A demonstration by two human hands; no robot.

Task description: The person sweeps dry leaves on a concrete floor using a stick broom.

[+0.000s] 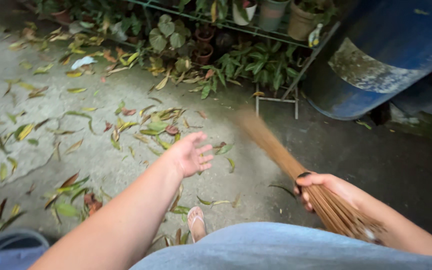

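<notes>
My right hand [322,188] is closed around a bundle of thin brown sticks, a stick broom [281,155], whose far end is blurred low over the concrete ground near the plant rack. My left hand [192,154] is stretched out in front of me, palm up, fingers spread, holding nothing. It hovers above a small heap of fallen green, yellow and red leaves [148,128]. My foot in a sandal [196,222] shows below the left hand, above a fold of blue cloth.
Loose leaves [36,130] lie scattered over the cracked concrete at left. A metal rack [276,97] with potted plants [203,42] stands at the back. A large blue drum [376,55] stands at the right, on darker ground.
</notes>
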